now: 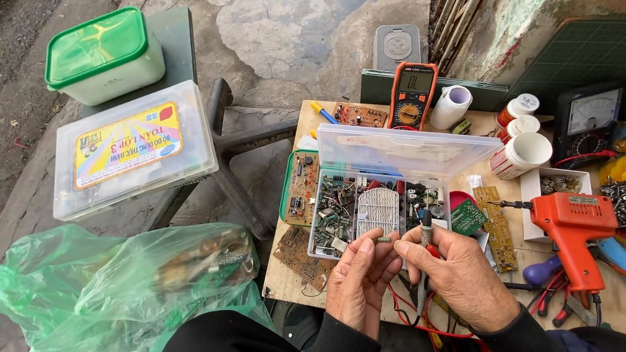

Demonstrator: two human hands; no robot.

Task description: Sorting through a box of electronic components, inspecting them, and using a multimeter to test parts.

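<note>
My left hand [358,281] pinches one end of a tiny electronic component [383,240] between thumb and fingers. My right hand [461,272] touches the component's other end and also grips a meter probe [426,228] with a red and black body, its red lead trailing down. Both hands hover just in front of an open clear plastic parts box [379,208] filled with several small components, its lid [404,150] tilted up behind.
An orange soldering gun [569,230] lies at right. An orange digital multimeter [412,96], an analog meter [592,115], white cups [522,154], circuit boards [299,187] crowd the wooden bench. Green plastic bags [126,286] sit at left, plastic boxes [129,150] on a stool.
</note>
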